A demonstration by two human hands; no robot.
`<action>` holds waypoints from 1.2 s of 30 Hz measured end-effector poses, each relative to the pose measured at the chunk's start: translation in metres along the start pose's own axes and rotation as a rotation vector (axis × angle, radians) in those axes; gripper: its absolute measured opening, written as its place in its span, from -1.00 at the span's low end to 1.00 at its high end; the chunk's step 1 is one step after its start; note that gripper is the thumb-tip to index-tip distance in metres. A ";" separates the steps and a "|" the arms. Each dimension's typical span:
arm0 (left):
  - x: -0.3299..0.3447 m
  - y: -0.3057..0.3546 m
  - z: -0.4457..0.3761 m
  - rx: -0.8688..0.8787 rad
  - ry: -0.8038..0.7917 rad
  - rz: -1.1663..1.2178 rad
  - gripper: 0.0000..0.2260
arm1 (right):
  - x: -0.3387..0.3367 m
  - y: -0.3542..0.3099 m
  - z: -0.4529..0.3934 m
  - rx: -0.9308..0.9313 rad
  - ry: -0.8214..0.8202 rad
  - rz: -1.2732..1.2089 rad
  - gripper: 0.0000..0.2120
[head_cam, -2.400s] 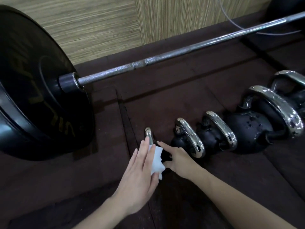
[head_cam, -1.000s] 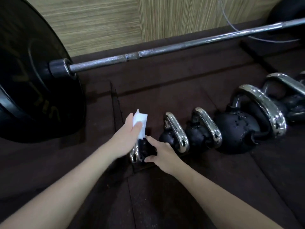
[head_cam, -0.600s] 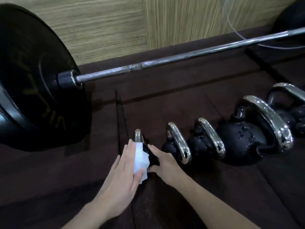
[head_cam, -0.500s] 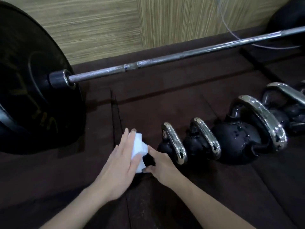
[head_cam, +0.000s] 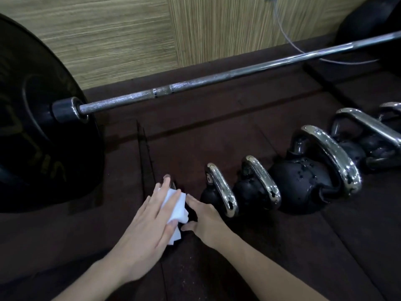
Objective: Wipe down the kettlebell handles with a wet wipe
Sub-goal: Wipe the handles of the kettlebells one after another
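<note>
Two hands are working the smallest kettlebell, which is sitting on the floor at the near end of the row. The left hand (head_cam: 149,222) is pressing a folded white wet wipe (head_cam: 176,206) flat over its chrome loop handle (head_cam: 173,184), fingers extended rather than curled, with only the handle's top showing past the fingertips. Just beside the wipe, the right hand (head_cam: 205,217) is lying open against the small black kettlebell body (head_cam: 192,216), steadying it. To wipe well, wrapping the cloth around the loop would likely reach its underside. Beyond the right hand, four larger black kettlebells with chrome handles (head_cam: 223,192) are waiting.
</note>
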State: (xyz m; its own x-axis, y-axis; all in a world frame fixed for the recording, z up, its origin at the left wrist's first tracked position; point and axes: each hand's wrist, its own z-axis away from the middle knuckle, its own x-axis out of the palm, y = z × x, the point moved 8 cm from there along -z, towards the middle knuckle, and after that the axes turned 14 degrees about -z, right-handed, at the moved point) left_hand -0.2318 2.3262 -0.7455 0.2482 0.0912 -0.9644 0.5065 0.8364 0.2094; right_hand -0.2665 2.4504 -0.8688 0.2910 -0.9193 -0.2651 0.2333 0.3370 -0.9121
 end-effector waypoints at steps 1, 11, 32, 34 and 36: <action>0.001 -0.001 -0.003 -0.011 0.016 -0.012 -0.48 | 0.000 -0.001 0.000 -0.008 0.002 0.005 -0.08; -0.001 -0.041 -0.064 -0.252 -0.039 0.405 -0.39 | -0.005 0.000 0.005 0.024 -0.012 -0.046 -0.11; -0.016 -0.039 -0.088 -0.279 0.087 0.352 -0.53 | -0.024 0.010 0.055 -0.090 0.106 0.126 -0.42; -0.024 -0.035 -0.092 -0.261 0.114 0.340 -0.53 | -0.045 0.025 0.079 -0.093 0.226 0.153 -0.55; -0.032 -0.028 -0.096 -0.247 0.143 0.353 -0.53 | -0.068 0.035 0.096 -0.136 0.374 0.153 -0.61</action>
State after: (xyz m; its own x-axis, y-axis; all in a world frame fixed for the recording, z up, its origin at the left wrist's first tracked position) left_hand -0.3337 2.3518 -0.7363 0.2445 0.4536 -0.8570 0.1943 0.8430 0.5016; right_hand -0.1892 2.5447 -0.8526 -0.0497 -0.8797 -0.4729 0.0820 0.4683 -0.8798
